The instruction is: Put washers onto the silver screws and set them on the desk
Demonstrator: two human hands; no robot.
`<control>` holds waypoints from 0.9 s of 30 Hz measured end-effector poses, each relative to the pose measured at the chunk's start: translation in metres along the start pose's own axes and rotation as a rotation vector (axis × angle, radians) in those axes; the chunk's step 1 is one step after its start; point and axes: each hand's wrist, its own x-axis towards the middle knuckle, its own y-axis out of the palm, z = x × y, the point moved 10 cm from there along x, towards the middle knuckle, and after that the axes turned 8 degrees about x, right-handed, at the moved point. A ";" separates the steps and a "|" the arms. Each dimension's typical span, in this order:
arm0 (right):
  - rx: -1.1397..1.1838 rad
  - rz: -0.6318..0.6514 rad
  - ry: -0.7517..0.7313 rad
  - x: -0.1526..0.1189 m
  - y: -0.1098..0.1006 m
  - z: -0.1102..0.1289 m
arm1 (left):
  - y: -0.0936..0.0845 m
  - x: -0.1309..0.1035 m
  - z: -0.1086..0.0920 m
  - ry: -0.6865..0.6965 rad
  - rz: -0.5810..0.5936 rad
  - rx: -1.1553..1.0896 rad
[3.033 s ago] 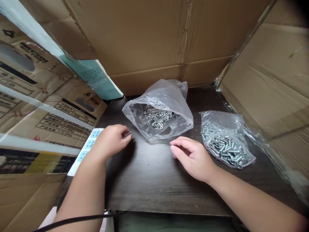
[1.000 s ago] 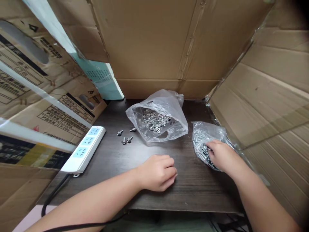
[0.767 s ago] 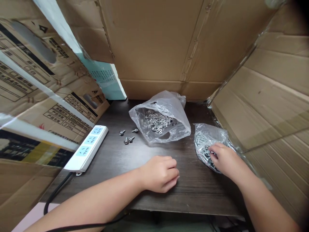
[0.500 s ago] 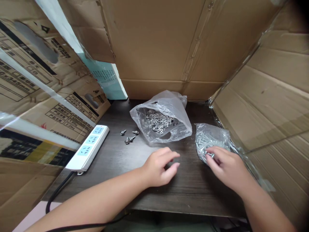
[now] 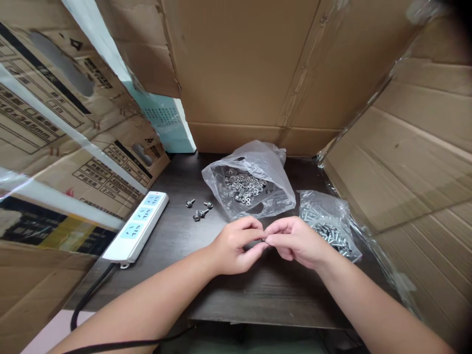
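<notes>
My left hand (image 5: 241, 246) and my right hand (image 5: 295, 241) meet fingertip to fingertip just in front of an open plastic bag (image 5: 254, 160) of metal washers (image 5: 245, 186). Between the pinched fingertips is a small metal piece (image 5: 264, 240), mostly hidden, and each hand's fingers are closed on it. To the right lies a second clear bag (image 5: 324, 200) full of screws (image 5: 332, 235), partly behind my right hand. Several screws with washers on them (image 5: 199, 214) rest on the dark table left of the washer bag.
A white power strip (image 5: 138, 226) with a black cable (image 5: 88, 293) lies at the left of the table (image 5: 280, 300). Cardboard walls (image 5: 239, 64) stand at the back and both sides. A light blue foam piece (image 5: 167, 120) is at the back left corner.
My right hand has left the screw bag and moved left to my left hand. My left hand's fingers have closed. The view has shifted slightly.
</notes>
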 end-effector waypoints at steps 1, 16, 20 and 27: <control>0.032 -0.008 -0.009 0.002 0.000 0.001 | -0.001 0.000 0.003 -0.012 0.004 0.012; -1.305 -0.222 -0.313 0.072 0.043 0.071 | -0.085 -0.020 0.068 -0.494 -0.607 0.302; -1.395 -0.236 -0.079 0.110 0.042 0.057 | -0.084 -0.022 0.081 -0.558 -0.594 0.288; -1.470 -0.245 0.014 0.133 0.032 0.041 | -0.079 -0.025 0.086 -0.548 -0.591 0.223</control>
